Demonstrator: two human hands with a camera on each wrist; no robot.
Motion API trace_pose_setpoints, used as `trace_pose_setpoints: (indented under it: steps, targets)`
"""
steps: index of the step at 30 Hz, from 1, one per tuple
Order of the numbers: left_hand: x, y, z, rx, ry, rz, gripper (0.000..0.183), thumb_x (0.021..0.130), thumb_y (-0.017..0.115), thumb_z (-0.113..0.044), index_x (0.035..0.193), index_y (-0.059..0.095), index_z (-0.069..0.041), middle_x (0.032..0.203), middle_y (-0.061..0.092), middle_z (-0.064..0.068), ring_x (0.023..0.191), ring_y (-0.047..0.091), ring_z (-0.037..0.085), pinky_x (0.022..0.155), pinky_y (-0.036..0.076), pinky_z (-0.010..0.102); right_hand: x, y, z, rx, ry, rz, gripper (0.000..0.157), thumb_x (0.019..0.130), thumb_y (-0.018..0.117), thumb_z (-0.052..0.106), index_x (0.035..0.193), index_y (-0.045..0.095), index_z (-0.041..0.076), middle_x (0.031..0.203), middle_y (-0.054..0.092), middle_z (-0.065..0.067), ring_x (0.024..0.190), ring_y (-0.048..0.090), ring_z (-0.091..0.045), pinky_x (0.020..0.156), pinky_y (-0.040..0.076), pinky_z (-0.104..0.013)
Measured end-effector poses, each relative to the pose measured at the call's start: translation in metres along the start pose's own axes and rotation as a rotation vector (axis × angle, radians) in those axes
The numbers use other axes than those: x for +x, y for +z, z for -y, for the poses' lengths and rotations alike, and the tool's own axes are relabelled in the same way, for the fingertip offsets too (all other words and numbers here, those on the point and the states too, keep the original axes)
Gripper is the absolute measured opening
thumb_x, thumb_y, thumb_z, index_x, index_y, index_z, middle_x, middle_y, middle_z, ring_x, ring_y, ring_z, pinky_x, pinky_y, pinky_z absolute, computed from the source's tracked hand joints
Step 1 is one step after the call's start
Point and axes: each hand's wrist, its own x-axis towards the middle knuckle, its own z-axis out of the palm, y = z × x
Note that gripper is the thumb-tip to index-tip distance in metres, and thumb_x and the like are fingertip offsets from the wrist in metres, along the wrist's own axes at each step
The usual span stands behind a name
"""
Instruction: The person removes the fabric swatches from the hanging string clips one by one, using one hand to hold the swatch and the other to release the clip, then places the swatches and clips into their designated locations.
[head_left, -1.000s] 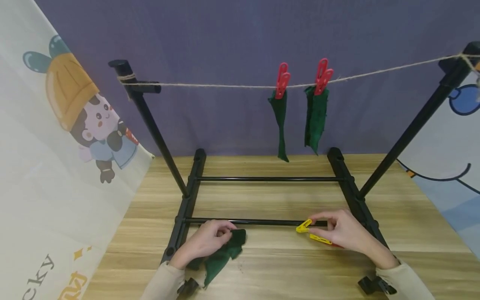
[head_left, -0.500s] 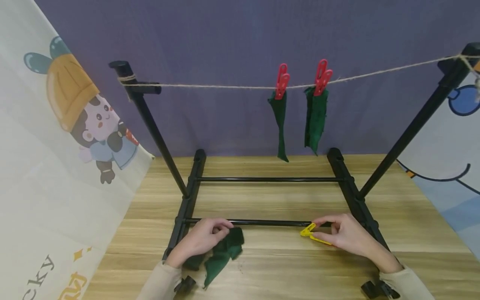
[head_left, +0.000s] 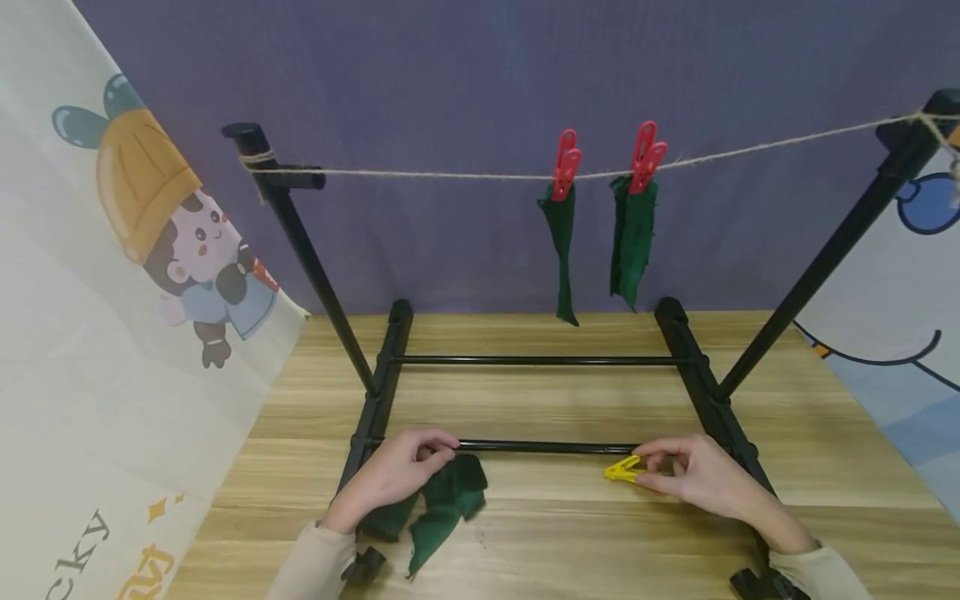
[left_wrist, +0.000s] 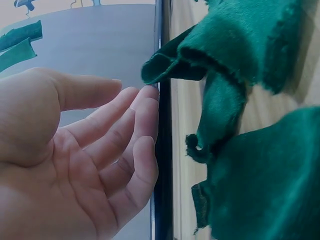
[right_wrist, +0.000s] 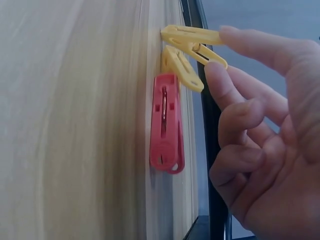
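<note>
My right hand (head_left: 701, 483) pinches a yellow clothespin (right_wrist: 192, 37) between thumb and forefinger, its other fingers curled in. Close to it lie a second yellow clothespin (right_wrist: 181, 67) and a red clothespin (right_wrist: 166, 122). Over the rack's front crossbar, my left hand (head_left: 401, 471) has relaxed, slightly bent fingers and holds nothing. Several pieces of green cloth (head_left: 442, 508) lie on the table right beside and partly under it. From the string hang a narrow green strip (head_left: 562, 250) and a wider one (head_left: 633, 233), each clipped by a red clothespin (head_left: 566, 171).
A black tube rack (head_left: 318, 275) stands on the wooden table (head_left: 555, 525), and its string (head_left: 420, 174) runs between two tilted posts. Black crossbars (head_left: 540, 361) span the base. A purple-grey backdrop (head_left: 450, 83) is behind, with printed sheets at both sides.
My left hand has drawn slightly left and off the cloth. The right hand has shifted a little toward me and right; the yellow clothespin at its fingertips has turned.
</note>
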Motion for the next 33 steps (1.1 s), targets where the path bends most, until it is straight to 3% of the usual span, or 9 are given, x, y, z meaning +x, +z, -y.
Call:
trace_pose_setpoints:
  steps: [8,14,24,30,33]
  targets:
    - [0.0,-0.006,-0.003,-0.026,0.025,-0.031,0.023,0.097,0.057,-0.033,0.113,0.069,-0.02,0.1,0.069,-0.002,0.077,0.063,0.014,0.06,0.048,0.028,-0.004,-0.006,-0.003,-0.032,-0.001,-0.004,0.035,0.079,0.077,0.042,0.105,0.072,0.019,0.078,0.065,0.013,0.046,0.046,-0.006,0.041,0.037,-0.023]
    - [0.003,-0.009,-0.01,-0.001,0.018,-0.067,0.02,0.097,0.057,-0.036,0.112,0.068,-0.028,0.102,0.068,-0.011,0.084,0.063,0.005,0.068,0.05,0.027,-0.001,-0.018,0.004,-0.042,-0.031,-0.082,0.032,0.081,0.076,0.04,0.104,0.073,0.018,0.079,0.065,0.013,0.04,0.043,-0.007,0.036,0.033,-0.024]
    - [0.011,-0.012,-0.025,-0.017,0.026,-0.061,0.02,0.097,0.056,-0.037,0.114,0.065,-0.03,0.106,0.067,-0.006,0.088,0.061,0.008,0.067,0.051,0.029,0.012,-0.045,0.032,-0.055,-0.142,-0.202,0.018,0.082,0.077,0.03,0.099,0.072,0.029,0.08,0.066,0.014,0.038,0.039,-0.007,0.035,0.032,-0.026]
    - [0.016,-0.013,-0.031,-0.065,0.022,-0.056,0.02,0.097,0.056,-0.039,0.113,0.065,-0.032,0.105,0.066,-0.009,0.087,0.06,0.01,0.067,0.051,0.031,0.02,-0.062,0.055,-0.101,-0.219,-0.241,0.019,0.082,0.077,0.027,0.1,0.072,0.031,0.051,0.05,0.012,0.038,0.037,-0.007,0.036,0.031,-0.025]
    - [0.019,-0.014,-0.034,-0.079,0.022,-0.06,0.018,0.097,0.057,-0.038,0.112,0.065,-0.033,0.105,0.066,-0.01,0.086,0.061,0.01,0.066,0.051,0.031,0.023,-0.068,0.064,-0.11,-0.261,-0.254,0.018,0.083,0.077,0.026,0.1,0.072,0.031,0.05,0.05,0.012,0.039,0.038,-0.006,0.036,0.031,-0.024]
